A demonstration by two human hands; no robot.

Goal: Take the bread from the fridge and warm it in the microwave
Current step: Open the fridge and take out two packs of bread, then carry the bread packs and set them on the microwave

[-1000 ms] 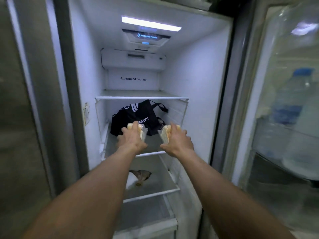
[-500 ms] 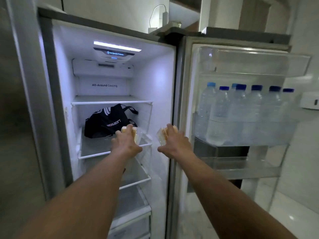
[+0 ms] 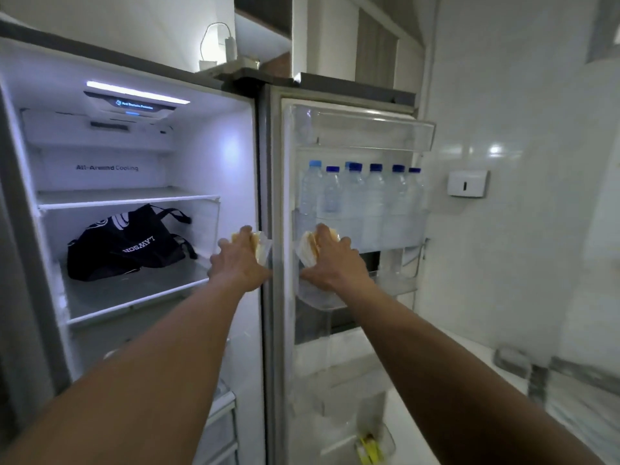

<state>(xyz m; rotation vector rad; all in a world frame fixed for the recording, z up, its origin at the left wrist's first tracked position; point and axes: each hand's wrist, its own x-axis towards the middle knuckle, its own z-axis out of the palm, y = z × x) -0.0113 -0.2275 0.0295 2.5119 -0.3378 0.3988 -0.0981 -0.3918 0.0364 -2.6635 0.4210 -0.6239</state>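
Black bag [image 3: 124, 243] lies on a glass shelf [image 3: 141, 290]. Blue-capped water bottles [image 3: 372, 199] stand upright in a row in a door bin [image 3: 397, 234]. White box [image 3: 467, 183] on tiled wall.

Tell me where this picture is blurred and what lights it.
Head view: the light strip is the main source; the counter at lower right is smeared by blur; the left hand and right hand gripping bread are fairly sharp.

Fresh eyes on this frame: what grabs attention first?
Centre frame, the left hand grips a wrapped bread and the right hand a second wrapped bread, before the open fridge. Blue-capped water bottles line the door bin at right; a black bag lies on the lit shelf at left.
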